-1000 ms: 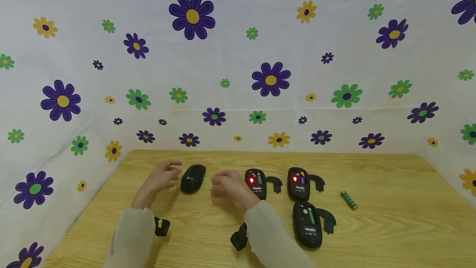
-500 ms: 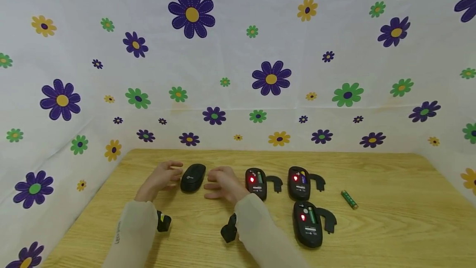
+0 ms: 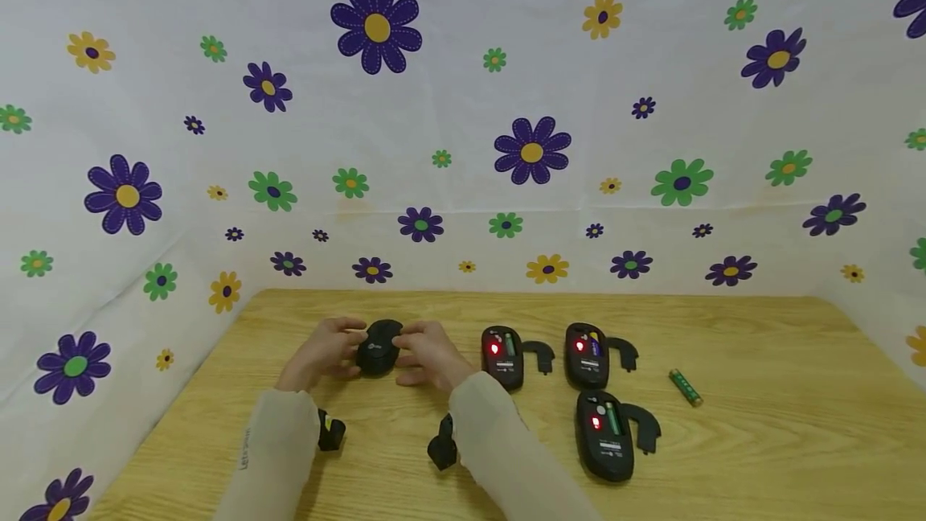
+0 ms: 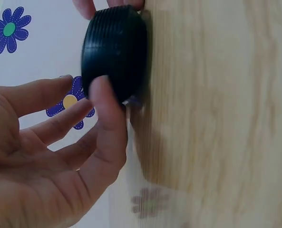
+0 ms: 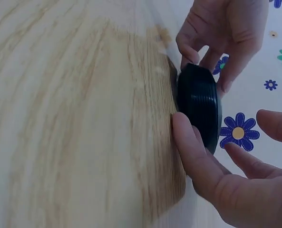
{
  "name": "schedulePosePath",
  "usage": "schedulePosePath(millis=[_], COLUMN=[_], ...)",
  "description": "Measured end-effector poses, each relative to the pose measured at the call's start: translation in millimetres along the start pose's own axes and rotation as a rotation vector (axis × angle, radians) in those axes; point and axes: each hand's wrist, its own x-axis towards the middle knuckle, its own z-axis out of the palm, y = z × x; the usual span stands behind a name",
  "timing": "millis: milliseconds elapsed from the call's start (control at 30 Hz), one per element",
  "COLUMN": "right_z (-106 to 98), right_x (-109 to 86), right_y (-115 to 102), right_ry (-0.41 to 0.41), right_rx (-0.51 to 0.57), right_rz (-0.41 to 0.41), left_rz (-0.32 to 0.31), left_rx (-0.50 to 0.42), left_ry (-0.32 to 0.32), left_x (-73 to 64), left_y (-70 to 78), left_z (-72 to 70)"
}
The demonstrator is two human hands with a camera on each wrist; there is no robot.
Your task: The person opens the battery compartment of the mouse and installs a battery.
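Observation:
A black computer mouse [image 3: 379, 348] is at the left of the wooden table, top side up, between my two hands. My left hand [image 3: 327, 352] holds its left side, and its thumb [image 4: 107, 109] overlaps the near end in the left wrist view. From the right, my right hand [image 3: 432, 356] holds the other side. Its thumb [image 5: 188, 142] lies along the mouse's lower edge in the right wrist view, while its upper fingers are spread. A shadow falls on the table beside the mouse.
Three upturned mice, the left one [image 3: 502, 357], the back right one [image 3: 587, 355] and the front one [image 3: 604, 436], show batteries and red lights. Each has a curved cover beside it. A loose green battery [image 3: 685, 387] lies further right. Flowered cloth [image 3: 448, 103] surrounds the table [image 3: 752, 457].
Both hands have closed in on the mouse from its two sides, the right hand moving left to reach it. The front upturned mouse's red light has come on.

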Motion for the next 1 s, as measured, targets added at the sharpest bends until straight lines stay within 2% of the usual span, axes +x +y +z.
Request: schedulePosePath(millis=[300,567,767,933,1000], right_z=[5.2,-1.3,-12.2,-23.2,-29.1], right_x=[-7.2,-17.4,-26.1,-35.8,-41.0], right_y=[3.2,0.4,-8.0,-14.6,-17.0], right_ry=[0.036,0.120,0.102,0.082,0.059], right_rx=[-0.050,-0.118,-0.223,-0.257,-0.228], right_rz=[-0.055,-0.130,-0.202,-0.241,-0.242], left_rz=[0.041,0.095,0.122,0.156,0.176], left_rx=[0.064,0.018,-0.027,-0.053,-0.072], left_ry=[0.010,-0.031,-0.038,-0.044,-0.054], left_x=[-3.2,-12.5,-22.2,-31.8,-34.9], left_y=[-1.0,0.3,10.0,19.8,23.9], left_z=[5.8,16.0,20.8,28.1,31.7])
